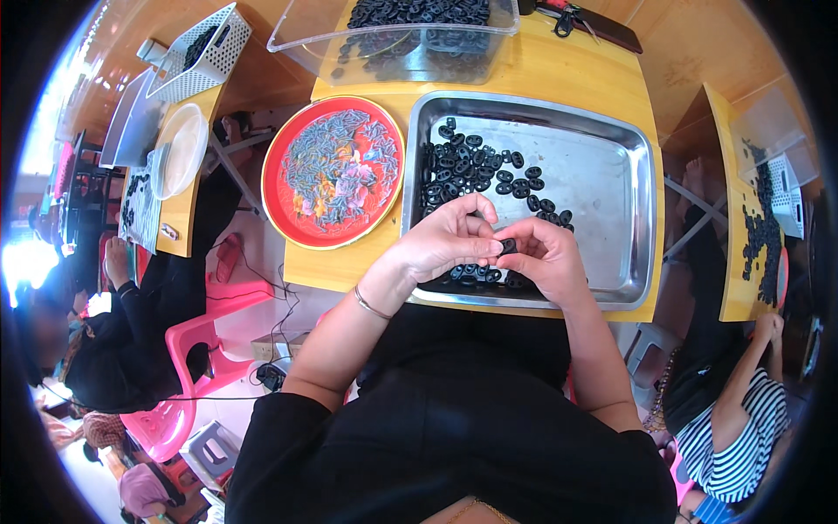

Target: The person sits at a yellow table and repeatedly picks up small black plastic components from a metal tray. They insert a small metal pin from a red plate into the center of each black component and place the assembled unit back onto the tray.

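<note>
Over the near part of a steel tray [644, 218], my two hands meet at one small black two-holed piece [508, 247]. My right hand [548, 260] pinches it between thumb and forefinger. The thumb and forefinger of my left hand [449, 237] close on its left end; whether they also hold something tiny is hidden. Many loose black oval two-holed pieces [454, 166] lie in the left half of the tray, some beneath my hands. Left of it, a red round flower-patterned tray [272, 170] holds many thin grey metal bits, too small to name.
A clear plastic bin [305, 39] of black pieces stands at the table's far edge, with scissors [566, 19] to its right. Other people sit at side tables [179, 210] left and right. A pink chair [188, 336] and cables are at left.
</note>
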{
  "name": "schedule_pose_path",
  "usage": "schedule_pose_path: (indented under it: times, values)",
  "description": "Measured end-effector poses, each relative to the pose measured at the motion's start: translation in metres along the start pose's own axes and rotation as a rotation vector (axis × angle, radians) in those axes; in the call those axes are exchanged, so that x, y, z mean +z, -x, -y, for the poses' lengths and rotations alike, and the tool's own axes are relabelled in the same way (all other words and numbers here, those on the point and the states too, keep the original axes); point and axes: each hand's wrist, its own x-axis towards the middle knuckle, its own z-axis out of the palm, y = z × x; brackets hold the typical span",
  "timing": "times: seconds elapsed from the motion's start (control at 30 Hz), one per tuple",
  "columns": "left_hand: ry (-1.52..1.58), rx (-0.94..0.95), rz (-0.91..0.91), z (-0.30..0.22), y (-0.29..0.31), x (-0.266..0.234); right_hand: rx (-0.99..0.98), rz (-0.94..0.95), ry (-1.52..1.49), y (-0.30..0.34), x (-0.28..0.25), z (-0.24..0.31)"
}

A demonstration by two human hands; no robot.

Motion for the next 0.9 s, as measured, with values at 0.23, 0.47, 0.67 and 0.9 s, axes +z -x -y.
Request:
schedule_pose_path:
  times: [0.23, 0.47, 0.67, 0.9]
  values:
    - [0.015, 0.005, 0.045, 0.0, -0.002, 0.0, 0.011, -0.013, 0.049, 0.002, -0.005, -0.005]
    - [-0.22, 0.131, -0.039, -0.008, 0.008, 0.001, 0.034, -0.036, 0.136, -0.001, -0.002, -0.006]
    - [-0.874, 0.408, -0.492, -0.078, 0.057, -0.022, 0.0, -0.107, 0.138, 0.002, 0.005, 0.002]
    - [-1.561, 0.19, -0.643, -0.1, 0.099, -0.038, 0.005, -0.089, 0.251, 0.002, 0.002, -0.001]
